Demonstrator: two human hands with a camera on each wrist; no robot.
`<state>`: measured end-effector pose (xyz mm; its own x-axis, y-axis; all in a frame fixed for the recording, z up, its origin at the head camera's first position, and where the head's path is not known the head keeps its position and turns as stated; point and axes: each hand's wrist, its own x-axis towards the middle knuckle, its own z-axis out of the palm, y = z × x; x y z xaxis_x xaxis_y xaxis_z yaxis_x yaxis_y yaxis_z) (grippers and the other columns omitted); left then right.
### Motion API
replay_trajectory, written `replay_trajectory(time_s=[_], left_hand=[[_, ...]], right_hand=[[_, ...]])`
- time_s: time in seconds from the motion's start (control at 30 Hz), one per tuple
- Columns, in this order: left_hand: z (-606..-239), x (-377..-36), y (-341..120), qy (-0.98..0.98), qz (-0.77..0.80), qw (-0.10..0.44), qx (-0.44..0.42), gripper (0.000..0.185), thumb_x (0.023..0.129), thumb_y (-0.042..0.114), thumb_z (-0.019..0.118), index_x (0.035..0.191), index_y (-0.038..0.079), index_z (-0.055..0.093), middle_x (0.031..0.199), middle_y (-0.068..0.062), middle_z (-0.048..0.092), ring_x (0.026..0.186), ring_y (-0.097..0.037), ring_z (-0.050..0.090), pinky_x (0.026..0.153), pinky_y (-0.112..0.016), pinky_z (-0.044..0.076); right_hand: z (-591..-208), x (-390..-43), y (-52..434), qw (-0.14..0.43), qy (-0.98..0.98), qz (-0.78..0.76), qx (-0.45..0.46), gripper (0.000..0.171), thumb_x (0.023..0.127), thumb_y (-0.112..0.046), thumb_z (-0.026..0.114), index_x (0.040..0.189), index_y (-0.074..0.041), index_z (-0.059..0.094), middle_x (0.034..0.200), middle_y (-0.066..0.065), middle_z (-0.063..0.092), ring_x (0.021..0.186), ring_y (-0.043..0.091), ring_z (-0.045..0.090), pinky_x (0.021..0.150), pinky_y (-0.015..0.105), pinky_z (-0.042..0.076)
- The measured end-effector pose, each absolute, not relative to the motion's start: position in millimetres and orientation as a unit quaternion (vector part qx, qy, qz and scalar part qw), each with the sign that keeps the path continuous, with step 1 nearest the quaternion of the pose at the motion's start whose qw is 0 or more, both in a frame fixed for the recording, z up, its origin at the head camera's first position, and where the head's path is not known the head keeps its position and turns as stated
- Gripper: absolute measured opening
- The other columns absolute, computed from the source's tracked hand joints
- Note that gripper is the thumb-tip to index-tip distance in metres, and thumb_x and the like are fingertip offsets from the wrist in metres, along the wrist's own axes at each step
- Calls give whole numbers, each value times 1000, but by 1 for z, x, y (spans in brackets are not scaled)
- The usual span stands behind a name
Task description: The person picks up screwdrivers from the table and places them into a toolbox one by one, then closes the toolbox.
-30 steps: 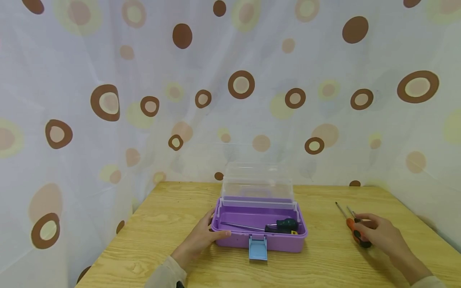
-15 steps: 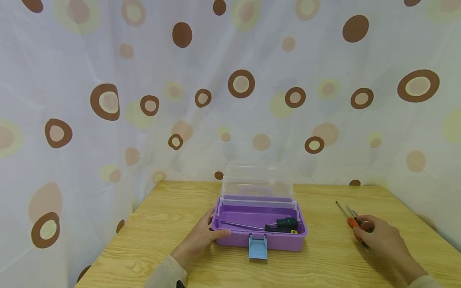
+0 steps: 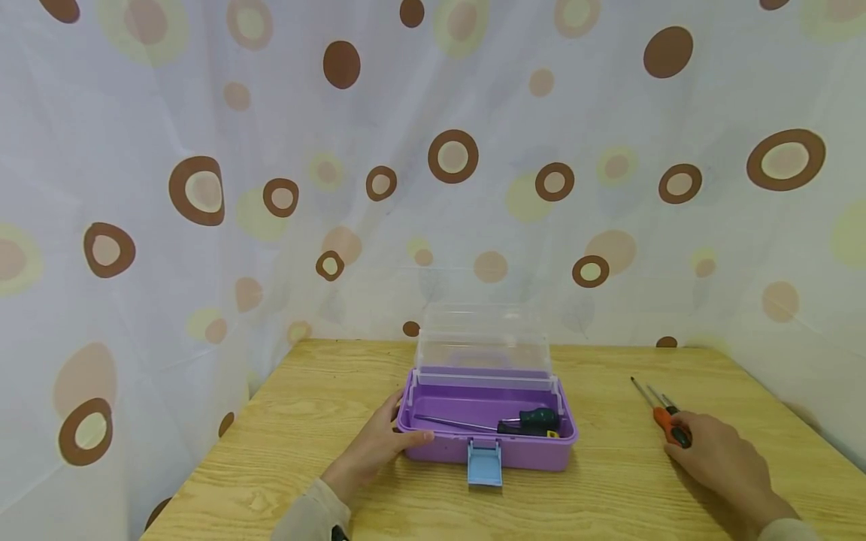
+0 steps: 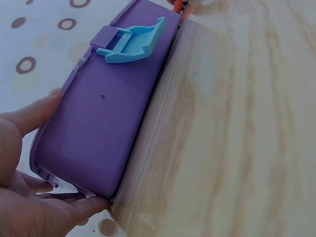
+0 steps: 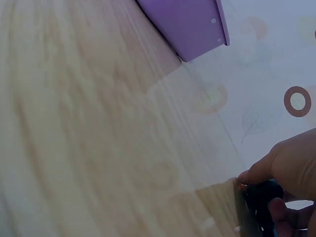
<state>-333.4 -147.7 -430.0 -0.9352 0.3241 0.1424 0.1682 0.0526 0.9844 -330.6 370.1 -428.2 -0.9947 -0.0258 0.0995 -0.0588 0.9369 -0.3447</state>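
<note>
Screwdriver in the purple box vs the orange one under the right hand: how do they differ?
Place: the green-handled screwdriver lies inside the open purple box; the orange-handled screwdriver lies on the bare table, right of the box.
Contact: the green-handled one is untouched; the right hand grips the orange one's handle.
Pose: the green one's shaft points left; the orange one's points away, toward the curtain.
Both lie flat.
</note>
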Motion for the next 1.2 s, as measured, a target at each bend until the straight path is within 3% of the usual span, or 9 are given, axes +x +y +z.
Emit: replay_trajectory(time_s=[0.17,0.4,0.57,0.7,0.9,1.03,1.2], left_hand=[[-429,-333,-148,724,666,60,168,103,91,16,82,164,0,11,158,-34,30,141,-49,40,110,-52,42],[-429,-333,-148,727,663,60,165,102,91,15,82,164,1,12,159,-33,30,141,-48,39,110,-51,42],[-429,-333,-148,726,664,60,170,102,91,16,82,164,1,13,158,-33,32,140,-48,41,110,-50,43],[-429,-333,-148,723,666,60,173,101,91,15,81,164,0,13,156,-33,34,138,-47,43,109,-49,44],[-429,-333,-147,724,666,60,169,102,91,16,82,164,0,13,157,-33,33,138,-46,44,108,-48,45],[-429,-333,-148,725,665,60,169,102,91,16,82,164,0,12,156,-33,34,137,-46,44,108,-48,45],[-429,-333,-147,726,665,59,169,102,91,16,81,164,-1,12,157,-33,33,139,-47,43,109,-49,44]], right_hand=[[-429,-328,368,53,-985,160,24,54,93,-33,74,130,3,62,101,23,70,68,25,58,51,42,45],[-431,-324,368,80,-984,157,20,42,95,-32,69,125,-2,66,86,15,67,60,26,51,46,41,41],[-433,-322,369,99,-980,169,14,40,99,-29,60,127,0,65,72,3,57,53,22,43,45,36,34],[-432,-322,368,107,-977,185,4,41,100,-30,55,125,1,66,69,3,55,51,21,41,43,35,33],[-430,-322,370,116,-967,226,-17,47,97,-28,57,128,7,64,76,6,64,52,22,45,43,36,36],[-428,-322,370,122,-956,267,-26,48,99,-32,57,128,5,66,93,13,72,59,23,52,47,37,41],[-428,-322,371,163,-944,284,-25,47,100,-32,57,125,6,68,101,17,75,63,21,56,47,36,43]])
